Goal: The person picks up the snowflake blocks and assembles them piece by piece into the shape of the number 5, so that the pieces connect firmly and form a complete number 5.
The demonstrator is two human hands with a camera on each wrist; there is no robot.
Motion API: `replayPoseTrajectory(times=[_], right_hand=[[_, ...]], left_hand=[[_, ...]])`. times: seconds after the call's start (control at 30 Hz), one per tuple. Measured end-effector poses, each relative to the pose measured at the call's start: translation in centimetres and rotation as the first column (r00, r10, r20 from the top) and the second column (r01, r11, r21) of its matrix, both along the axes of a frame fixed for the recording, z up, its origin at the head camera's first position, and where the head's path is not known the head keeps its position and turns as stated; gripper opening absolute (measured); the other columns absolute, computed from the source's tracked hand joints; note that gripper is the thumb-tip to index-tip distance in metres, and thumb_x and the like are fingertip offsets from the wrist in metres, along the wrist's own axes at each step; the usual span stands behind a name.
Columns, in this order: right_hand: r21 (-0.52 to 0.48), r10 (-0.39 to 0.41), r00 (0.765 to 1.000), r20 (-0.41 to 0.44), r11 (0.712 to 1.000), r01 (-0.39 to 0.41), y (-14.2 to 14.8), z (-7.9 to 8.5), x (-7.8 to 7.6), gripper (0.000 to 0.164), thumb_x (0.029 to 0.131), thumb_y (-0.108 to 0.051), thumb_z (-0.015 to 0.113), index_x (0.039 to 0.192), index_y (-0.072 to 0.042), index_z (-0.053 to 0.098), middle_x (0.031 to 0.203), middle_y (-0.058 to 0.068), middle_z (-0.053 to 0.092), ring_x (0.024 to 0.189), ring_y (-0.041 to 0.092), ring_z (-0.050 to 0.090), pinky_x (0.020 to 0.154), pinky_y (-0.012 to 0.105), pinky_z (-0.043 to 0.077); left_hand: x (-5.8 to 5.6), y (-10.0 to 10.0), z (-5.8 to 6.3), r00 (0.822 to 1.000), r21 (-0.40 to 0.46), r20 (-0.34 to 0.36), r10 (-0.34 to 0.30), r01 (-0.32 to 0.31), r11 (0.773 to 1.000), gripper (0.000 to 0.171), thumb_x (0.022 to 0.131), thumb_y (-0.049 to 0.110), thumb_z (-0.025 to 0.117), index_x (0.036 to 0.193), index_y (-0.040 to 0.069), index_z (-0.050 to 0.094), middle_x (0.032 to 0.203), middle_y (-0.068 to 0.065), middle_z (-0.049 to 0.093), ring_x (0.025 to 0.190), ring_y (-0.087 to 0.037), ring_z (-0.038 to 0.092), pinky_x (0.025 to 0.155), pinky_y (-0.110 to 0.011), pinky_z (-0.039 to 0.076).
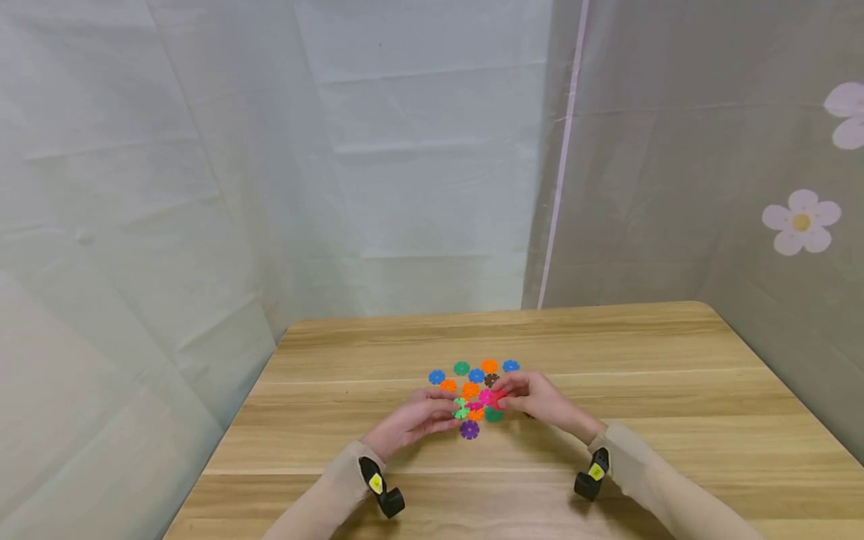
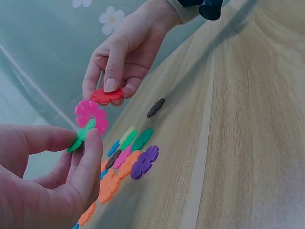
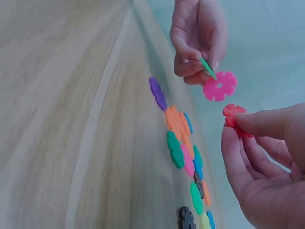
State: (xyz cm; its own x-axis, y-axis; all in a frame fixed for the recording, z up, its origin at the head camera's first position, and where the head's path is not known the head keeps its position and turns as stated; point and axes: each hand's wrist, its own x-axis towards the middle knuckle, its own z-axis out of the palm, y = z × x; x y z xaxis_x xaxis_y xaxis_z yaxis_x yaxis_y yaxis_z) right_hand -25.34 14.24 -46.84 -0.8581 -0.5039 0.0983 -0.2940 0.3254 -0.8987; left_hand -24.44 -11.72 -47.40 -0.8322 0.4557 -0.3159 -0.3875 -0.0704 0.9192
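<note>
Well beyond the purple disc (image 1: 465,431), which serves me as marker, I see a creased pale hanging (image 1: 418,165); beyond it and to its right, I have a darker grey hanging (image 1: 641,150) printed with white flowers (image 1: 818,219). The wood-grained bench (image 1: 648,375) spreads out on every side of the purple disc. Nearer me than that disc, two light sleeves (image 1: 331,487) come in, one from its left and one from its right.

The left hand (image 1: 420,420) is to the left of the purple disc and slightly beyond it, thumb and fingers pinching a bright green disc (image 2: 81,137). The right hand (image 1: 545,403), right of the purple disc and also beyond it, pinches a red disc (image 2: 107,97). On each wrist I can make out a black camera (image 1: 376,480).

Loose discs lie mostly beyond the purple disc: orange discs (image 1: 448,385), blue discs (image 1: 437,377) and others, with a dark disc (image 2: 156,108) set apart to its right. Above the bench, just beyond the purple disc, a pink disc (image 2: 84,113) joins edgewise to the bright green disc; my right wrist view shows the red disc just beside it, a narrow gap between.
</note>
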Motion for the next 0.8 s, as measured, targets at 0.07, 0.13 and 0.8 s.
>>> replayPoseTrajectory(times=[0.07,0.13,0.8], right_hand=[[-0.008,-0.003,1.0,0.019,1.0,0.003,-0.1,0.03,0.04,0.026,0.089,-0.01,0.068,0.111,0.003,0.065,0.102,0.017,0.069,0.087,0.013,0.065,0.077,0.019,0.053],[-0.018,-0.001,0.999,0.038,1.0,0.002,-0.16,0.11,0.1,0.027,0.089,-0.011,0.068,0.112,0.003,0.065,0.103,0.017,0.069,0.086,0.013,0.065,0.077,0.019,0.053],[-0.11,0.022,0.986,0.167,0.994,-0.003,-0.58,0.25,0.33,0.031,0.09,-0.008,0.065,0.117,0.007,0.062,0.104,0.018,0.069,0.086,0.015,0.068,0.079,0.036,0.06]], left_hand=[[-0.02,0.0,0.05,1.0,0.0,-0.003,-0.002,0.002,1.0,0.039,0.095,0.001,0.056,0.128,-0.015,0.045,0.092,-0.006,0.063,0.085,-0.015,0.069,0.082,-0.025,0.058],[-0.03,-0.01,0.04,1.0,-0.005,-0.003,-0.003,0.003,1.0,0.039,0.095,0.002,0.056,0.129,-0.015,0.045,0.092,-0.006,0.063,0.085,-0.014,0.069,0.082,-0.025,0.058],[0.37,0.55,0.49,0.998,0.0,-0.03,0.048,-0.049,0.999,0.043,0.094,0.002,0.058,0.13,-0.015,0.043,0.096,-0.007,0.06,0.083,-0.014,0.068,0.086,-0.029,0.057]])
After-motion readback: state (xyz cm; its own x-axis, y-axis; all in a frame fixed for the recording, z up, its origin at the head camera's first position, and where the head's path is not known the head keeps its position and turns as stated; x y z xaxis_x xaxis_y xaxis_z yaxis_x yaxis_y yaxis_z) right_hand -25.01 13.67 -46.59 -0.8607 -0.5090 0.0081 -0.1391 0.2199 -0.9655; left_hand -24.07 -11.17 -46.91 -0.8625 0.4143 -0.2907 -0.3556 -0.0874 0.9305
